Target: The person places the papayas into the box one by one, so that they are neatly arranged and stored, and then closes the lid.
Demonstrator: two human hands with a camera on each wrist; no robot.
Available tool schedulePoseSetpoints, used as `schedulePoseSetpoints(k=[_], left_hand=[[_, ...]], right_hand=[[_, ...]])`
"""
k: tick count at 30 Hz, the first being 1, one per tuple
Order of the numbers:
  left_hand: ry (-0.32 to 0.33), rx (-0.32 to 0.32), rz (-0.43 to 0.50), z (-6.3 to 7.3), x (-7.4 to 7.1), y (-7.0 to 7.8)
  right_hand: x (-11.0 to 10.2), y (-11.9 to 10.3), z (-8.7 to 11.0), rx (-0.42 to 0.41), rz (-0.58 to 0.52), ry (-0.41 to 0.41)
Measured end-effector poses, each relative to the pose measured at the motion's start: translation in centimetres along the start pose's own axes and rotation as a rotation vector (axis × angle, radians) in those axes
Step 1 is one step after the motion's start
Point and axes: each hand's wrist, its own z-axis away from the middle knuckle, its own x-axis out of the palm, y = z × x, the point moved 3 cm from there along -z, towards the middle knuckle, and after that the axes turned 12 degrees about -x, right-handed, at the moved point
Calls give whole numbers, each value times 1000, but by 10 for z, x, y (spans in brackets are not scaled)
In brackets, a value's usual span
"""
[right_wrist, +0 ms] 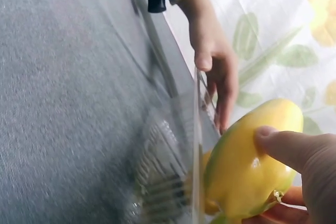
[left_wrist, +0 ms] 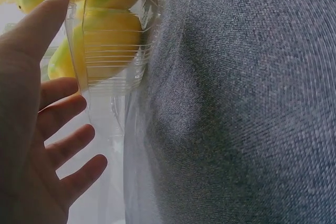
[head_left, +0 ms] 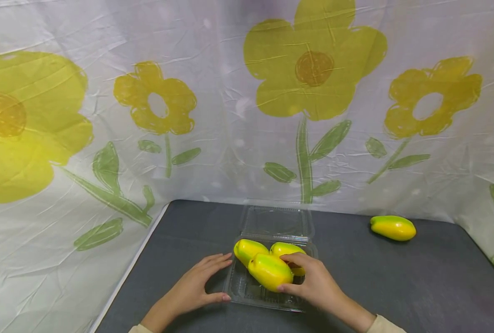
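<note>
My right hand [head_left: 318, 281] grips a yellow-green mango [head_left: 269, 273] between thumb and fingers, over the front part of a clear plastic clamshell box [head_left: 267, 303]. Behind it in the box lie two more mangoes, one at the left [head_left: 248, 249] and one at the right [head_left: 286, 249], partly covered by the held one and my fingers. Along the box's left side, my left hand [head_left: 193, 284] has its fingers extended and spread, the thumb by the rim. In the right wrist view, the held mango [right_wrist: 252, 166] is tilted, with its stem end towards my palm.
The box's clear lid [head_left: 277, 223] lies folded back towards the curtain. Another mango [head_left: 393, 228] rests on the dark grey table [head_left: 380, 277] at the back right. A white curtain with printed flowers [head_left: 230, 138] hangs behind the table and down its left side.
</note>
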Motion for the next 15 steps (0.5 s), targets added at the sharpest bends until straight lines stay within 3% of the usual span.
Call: schedulePoseSetpoints(k=[15], left_hand=[[-23,-21,25,1,-2,1]], right_hand=[[28,-5,-1,-43,34,22]])
